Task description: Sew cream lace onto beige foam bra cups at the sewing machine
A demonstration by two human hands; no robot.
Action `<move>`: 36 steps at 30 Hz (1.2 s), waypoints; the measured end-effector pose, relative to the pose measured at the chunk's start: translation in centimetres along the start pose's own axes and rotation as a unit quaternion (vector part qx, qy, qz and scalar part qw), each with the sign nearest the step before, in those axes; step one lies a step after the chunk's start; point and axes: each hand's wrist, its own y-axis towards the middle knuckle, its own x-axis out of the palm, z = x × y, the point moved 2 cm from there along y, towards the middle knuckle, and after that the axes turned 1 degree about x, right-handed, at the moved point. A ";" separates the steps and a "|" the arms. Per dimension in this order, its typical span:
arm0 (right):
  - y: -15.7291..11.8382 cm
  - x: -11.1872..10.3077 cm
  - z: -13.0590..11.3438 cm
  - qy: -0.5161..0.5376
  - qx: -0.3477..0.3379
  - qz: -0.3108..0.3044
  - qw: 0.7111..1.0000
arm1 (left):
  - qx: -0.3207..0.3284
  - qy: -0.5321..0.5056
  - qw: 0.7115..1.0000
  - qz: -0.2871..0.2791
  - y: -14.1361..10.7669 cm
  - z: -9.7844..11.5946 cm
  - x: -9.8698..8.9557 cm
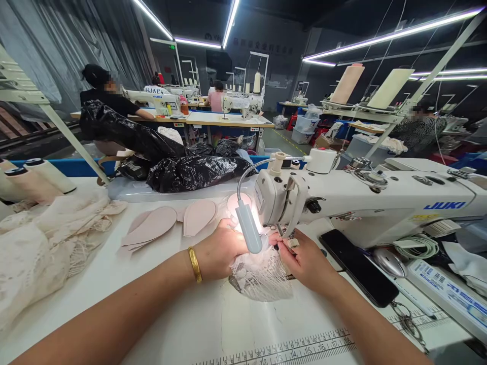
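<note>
White lace fabric (264,281) lies bunched under the needle area of a white sewing machine (281,195), its fringed edge spread toward me. My left hand (224,248), with a gold bangle at the wrist, is closed on the lace from the left; the lamp head partly hides its fingertips. On the other side, my right hand (304,258) pinches the lace close to the presser foot. A small grey lamp (248,230) on a bent neck lights the spot. Behind my left hand rests a pale pink cup (239,201), washed out by the light.
Flat pinkish cup pieces (152,228) lie to the left, beyond them a heap of cream lace (49,243) and thread cones (49,175). A black phone (359,266) and a pen (414,301) lie right. Black plastic bags (198,170) sit behind the table. Other people work farther back.
</note>
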 end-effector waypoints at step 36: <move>0.4 -0.3 0.1 0.020 0.015 -0.085 0.996 | -0.002 0.059 0.998 -0.027 -0.9 0.7 0.9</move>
